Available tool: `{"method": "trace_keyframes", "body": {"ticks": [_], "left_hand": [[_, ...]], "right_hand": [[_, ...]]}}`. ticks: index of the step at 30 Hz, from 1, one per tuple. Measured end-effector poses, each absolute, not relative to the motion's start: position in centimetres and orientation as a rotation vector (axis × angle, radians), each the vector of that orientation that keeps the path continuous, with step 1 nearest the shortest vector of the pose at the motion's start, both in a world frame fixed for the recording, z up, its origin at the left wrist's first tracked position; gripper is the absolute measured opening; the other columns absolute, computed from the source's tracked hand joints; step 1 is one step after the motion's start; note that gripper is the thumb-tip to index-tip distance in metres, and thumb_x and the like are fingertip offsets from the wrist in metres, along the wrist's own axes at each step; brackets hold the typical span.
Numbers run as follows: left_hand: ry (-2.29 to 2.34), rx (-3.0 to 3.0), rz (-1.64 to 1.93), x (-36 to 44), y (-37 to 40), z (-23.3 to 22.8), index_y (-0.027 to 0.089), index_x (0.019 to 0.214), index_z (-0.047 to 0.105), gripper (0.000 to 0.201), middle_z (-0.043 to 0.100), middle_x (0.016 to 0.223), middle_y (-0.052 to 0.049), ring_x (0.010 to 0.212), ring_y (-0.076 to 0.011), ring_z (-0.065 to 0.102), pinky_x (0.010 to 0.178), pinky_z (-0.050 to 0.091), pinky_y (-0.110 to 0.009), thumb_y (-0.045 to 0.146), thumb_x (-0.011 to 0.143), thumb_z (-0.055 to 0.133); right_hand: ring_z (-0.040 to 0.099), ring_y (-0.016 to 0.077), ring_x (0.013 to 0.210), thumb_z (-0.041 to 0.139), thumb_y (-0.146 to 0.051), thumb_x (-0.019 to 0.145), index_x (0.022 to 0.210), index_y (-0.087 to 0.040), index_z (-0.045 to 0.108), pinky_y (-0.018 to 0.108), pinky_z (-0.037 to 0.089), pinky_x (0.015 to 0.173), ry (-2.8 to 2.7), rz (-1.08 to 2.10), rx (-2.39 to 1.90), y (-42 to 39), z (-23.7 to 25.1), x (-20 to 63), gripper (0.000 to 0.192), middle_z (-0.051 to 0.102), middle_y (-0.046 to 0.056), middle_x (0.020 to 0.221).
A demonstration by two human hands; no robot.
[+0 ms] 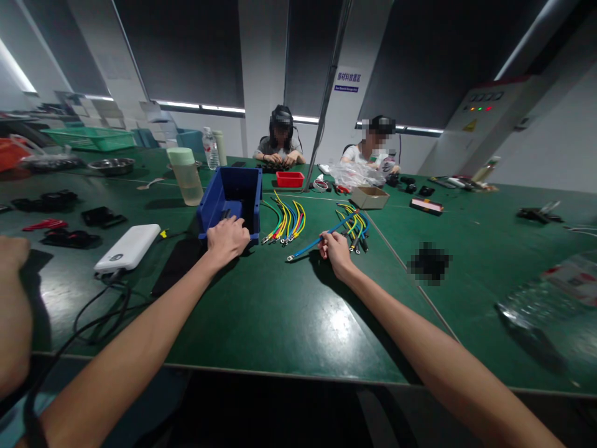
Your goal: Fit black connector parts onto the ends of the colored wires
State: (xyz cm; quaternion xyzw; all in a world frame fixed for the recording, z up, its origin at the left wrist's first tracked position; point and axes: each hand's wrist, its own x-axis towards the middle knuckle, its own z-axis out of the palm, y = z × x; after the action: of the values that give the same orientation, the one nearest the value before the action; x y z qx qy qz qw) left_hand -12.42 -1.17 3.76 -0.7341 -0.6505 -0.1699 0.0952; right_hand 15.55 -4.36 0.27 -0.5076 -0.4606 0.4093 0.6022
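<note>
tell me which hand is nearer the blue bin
Left. The left hand rests on the front lip of the blue bin. The right hand lies off to the bin's right, its grip closed on a blue wire on the green table.

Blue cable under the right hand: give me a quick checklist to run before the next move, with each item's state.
1. Right hand has hold of the blue cable: ok, fingers closed on it.
2. Cable's ring terminal free on the table: ok, nothing lies on it.
3. Left hand steady on the blue bin: ok, it rests on the front rim.
4. Blue cable clear of the right cable bundle: cannot tell, its far end runs into the bundle.
5. Left cable bundle apart from the blue cable: ok.
6. Bin contents: cannot tell, interior mostly dark.
</note>
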Motion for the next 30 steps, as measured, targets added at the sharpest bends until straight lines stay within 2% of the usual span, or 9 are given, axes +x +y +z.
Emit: {"method": "trace_keyframes", "body": {"ticks": [6,13,19,24,30], "left_hand": [[-1.956,-2.119,-0.483,-12.4,-1.5,3.4,0.017,0.09,0.066,0.032,0.067,0.1,-0.013,0.092,-0.0303,0.058,0.07,0.044,-0.037,0.028,0.082,0.037],[-1.967,-2.045,-0.427,-12.1,-0.7,3.2,0.017,0.086,0.068,0.039,0.067,0.094,-0.014,0.087,-0.0307,0.059,0.068,0.043,-0.038,0.033,0.083,0.033],[-1.952,-2.0,-0.505,-12.1,-0.6,3.0,0.013,0.091,0.068,0.04,0.067,0.096,-0.016,0.089,-0.0316,0.058,0.071,0.042,-0.04,0.031,0.083,0.033],[-1.935,-1.963,-0.643,-11.9,-0.3,2.9,0.011,0.103,0.066,0.04,0.064,0.103,-0.017,0.094,-0.0327,0.056,0.076,0.041,-0.042,0.028,0.083,0.036],[-1.916,-1.94,-0.812,-11.7,0.0,2.9,0.011,0.108,0.063,0.039,0.062,0.111,-0.016,0.098,-0.0332,0.055,0.079,0.04,-0.043,0.023,0.08,0.039]], "right_hand": [[0.042,0.0069,0.035,0.054,-0.034,0.073,0.074,-0.019,0.052,0.019,0.029,0.033,-1.06,0.947,-1.17,-4.3,0.2,15.5,0.016,0.052,-0.005,0.051],[0.042,0.007,0.034,0.054,-0.034,0.072,0.073,-0.019,0.052,0.019,0.029,0.032,-1.047,0.934,-1.192,-4.2,0.1,15.5,0.015,0.052,-0.005,0.049],[0.042,0.0073,0.034,0.054,-0.034,0.072,0.072,-0.019,0.052,0.019,0.029,0.032,-1.062,0.931,-1.19,-4.2,0.0,15.5,0.015,0.051,-0.005,0.049],[0.042,0.007,0.034,0.055,-0.035,0.073,0.071,-0.018,0.052,0.019,0.03,0.033,-1.066,0.918,-1.198,-4.0,-0.1,15.6,0.017,0.052,-0.005,0.049],[0.041,0.0071,0.034,0.054,-0.035,0.074,0.071,-0.018,0.051,0.019,0.029,0.032,-1.069,0.92,-1.178,-4.2,0.0,15.6,0.017,0.052,-0.005,0.048]]}}
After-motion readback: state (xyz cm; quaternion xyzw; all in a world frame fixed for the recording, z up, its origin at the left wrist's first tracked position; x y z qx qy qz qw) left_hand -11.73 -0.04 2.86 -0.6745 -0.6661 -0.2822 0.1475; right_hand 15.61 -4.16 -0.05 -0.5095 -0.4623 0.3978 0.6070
